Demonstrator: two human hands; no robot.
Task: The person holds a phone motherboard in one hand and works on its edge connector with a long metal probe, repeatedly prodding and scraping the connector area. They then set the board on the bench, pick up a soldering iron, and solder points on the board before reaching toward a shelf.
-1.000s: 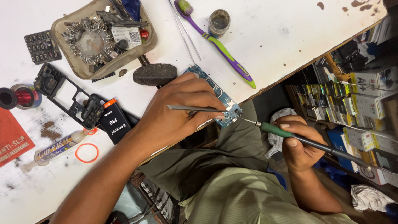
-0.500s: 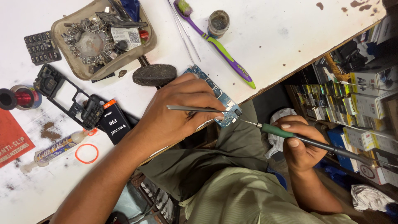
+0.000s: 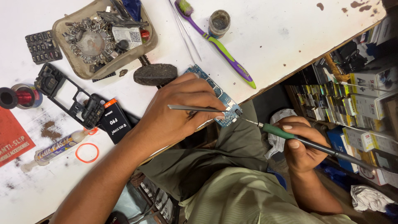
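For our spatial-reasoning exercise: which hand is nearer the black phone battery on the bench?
Left. The left hand, holding tweezers, lies just beside the black phone battery; the right hand, gripping a soldering iron, is beyond the bench edge, much farther.

Blue circuit board (image 3: 222,101) lies flat at the white bench's front edge, mostly covered by a hand, one corner showing. Metal tweezers (image 3: 192,108) held level across it, tips toward the board's lower corner. Soldering iron (image 3: 286,135), green grip, black handle, slants in from off the bench, tip on that corner.
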